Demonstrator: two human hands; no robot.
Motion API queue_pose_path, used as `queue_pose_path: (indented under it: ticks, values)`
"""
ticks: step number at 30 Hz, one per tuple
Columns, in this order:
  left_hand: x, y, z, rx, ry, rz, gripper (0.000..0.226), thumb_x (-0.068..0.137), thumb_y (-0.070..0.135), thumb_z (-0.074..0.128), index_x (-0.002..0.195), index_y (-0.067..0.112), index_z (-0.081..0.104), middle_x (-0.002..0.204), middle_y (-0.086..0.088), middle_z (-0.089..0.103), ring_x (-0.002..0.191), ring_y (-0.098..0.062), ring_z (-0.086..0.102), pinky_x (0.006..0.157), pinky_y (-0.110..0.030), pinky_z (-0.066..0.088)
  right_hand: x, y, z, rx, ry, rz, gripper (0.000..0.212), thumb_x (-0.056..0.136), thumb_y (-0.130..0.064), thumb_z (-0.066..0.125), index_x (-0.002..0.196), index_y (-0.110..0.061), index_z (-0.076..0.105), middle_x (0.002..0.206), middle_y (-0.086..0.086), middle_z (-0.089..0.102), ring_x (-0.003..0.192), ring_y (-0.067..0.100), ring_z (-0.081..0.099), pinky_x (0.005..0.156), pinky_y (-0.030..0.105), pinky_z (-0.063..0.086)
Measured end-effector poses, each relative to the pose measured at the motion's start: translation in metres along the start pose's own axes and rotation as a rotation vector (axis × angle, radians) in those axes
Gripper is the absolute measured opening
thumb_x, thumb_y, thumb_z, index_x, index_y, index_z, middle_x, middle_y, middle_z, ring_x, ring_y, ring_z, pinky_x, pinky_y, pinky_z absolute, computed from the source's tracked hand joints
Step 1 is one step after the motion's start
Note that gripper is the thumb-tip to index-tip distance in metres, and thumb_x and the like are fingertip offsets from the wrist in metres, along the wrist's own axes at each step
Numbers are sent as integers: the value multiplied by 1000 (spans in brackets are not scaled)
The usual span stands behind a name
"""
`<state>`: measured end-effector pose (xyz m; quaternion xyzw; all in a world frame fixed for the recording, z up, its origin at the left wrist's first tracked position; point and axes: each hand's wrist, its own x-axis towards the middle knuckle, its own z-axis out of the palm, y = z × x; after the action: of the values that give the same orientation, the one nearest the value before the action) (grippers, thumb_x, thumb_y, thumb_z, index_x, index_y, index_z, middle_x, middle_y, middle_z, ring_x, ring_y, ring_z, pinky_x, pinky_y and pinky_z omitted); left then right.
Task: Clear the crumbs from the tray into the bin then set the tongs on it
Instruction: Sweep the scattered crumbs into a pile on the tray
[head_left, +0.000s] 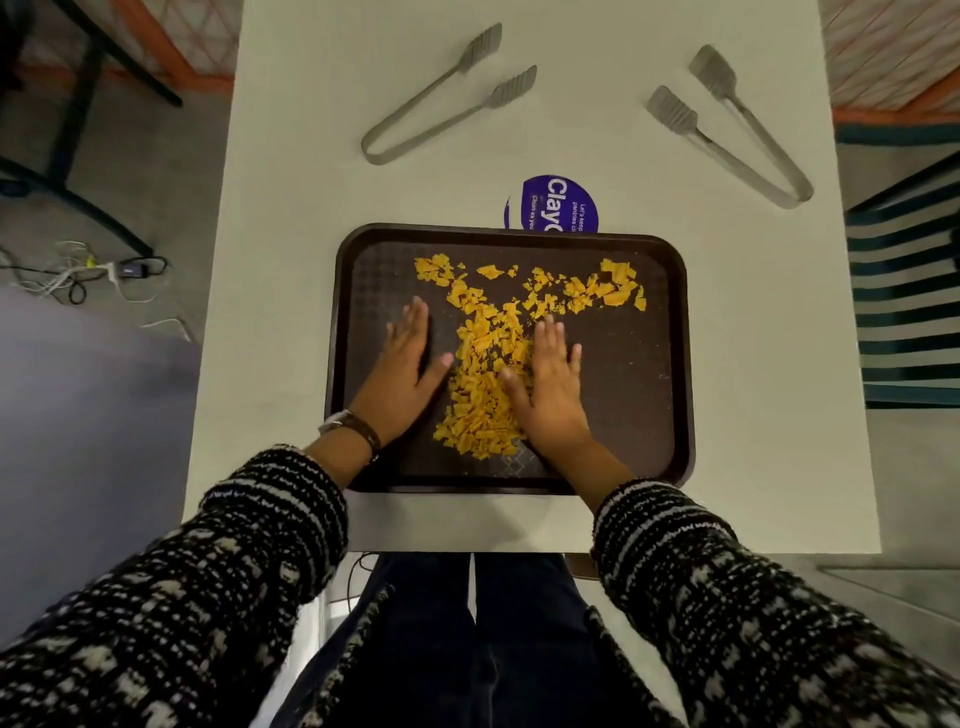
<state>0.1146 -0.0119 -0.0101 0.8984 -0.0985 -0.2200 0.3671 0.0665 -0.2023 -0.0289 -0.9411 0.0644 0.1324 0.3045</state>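
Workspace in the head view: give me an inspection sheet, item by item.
Surface: white table, mostly bare around the tray.
Job's things: dark tray near the table's front edge; orange crumbs piled at its centre and strewn along its far side; two metal tongs, left tongs and right tongs, on the table beyond the tray. Bin: nothing seen.
Clutter: round blue sticker, partly under the tray's far rim.
Grippers: left hand and right hand flat on the tray, fingers spread, flanking the crumb pile.
Cables: tangle with a plug on the floor, left.
Surroundings: striped chair right.
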Motion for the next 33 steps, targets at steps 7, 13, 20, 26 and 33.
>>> queue_pose_path:
  ticks: [7, 13, 20, 26, 33]
  values:
    - [41, -14, -29, 52, 138, -156, 70, 96, 37, 36, 147, 7, -2, 158, -11, -5, 144, -24, -10, 115, -34, -8, -10, 0, -19, 314, 24, 22, 63, 96, -41, 36, 150, -26, 8, 159, -2, 8, 139, 13, -8, 114, 35, 4]
    - [63, 7, -6, 49, 105, -85, 74, 95, 42, 38, 147, 7, -2, 157, -11, -3, 144, -24, -12, 116, -41, -12, 12, 56, -62, 222, 226, 129, 60, 99, -34, 36, 149, -14, 11, 158, 5, 13, 142, 6, -1, 119, 31, -2]
    - [22, 23, 25, 86, -138, 129, 72, 95, 39, 37, 146, 14, -9, 152, 2, -12, 134, -7, -20, 113, -30, -15, 46, 69, -75, 204, 230, 202, 63, 99, -38, 35, 149, -10, 10, 159, 7, 10, 147, 19, 1, 120, 36, 0]
    - [10, 10, 9, -2, -112, 58, 72, 96, 37, 38, 147, 16, -8, 155, 3, -10, 134, -6, -18, 114, -31, -10, 49, 41, -45, 195, 139, 87, 69, 96, -42, 38, 150, -10, 8, 158, 7, 11, 146, 19, -2, 118, 37, -8]
    - [56, 12, -20, 20, 35, 0, 71, 96, 37, 37, 147, 10, -4, 157, -5, -7, 134, -5, -14, 113, -32, -10, 13, 4, -26, 284, -107, -119, 63, 97, -40, 39, 150, -24, 8, 158, -2, 11, 144, 16, -4, 116, 34, 2]
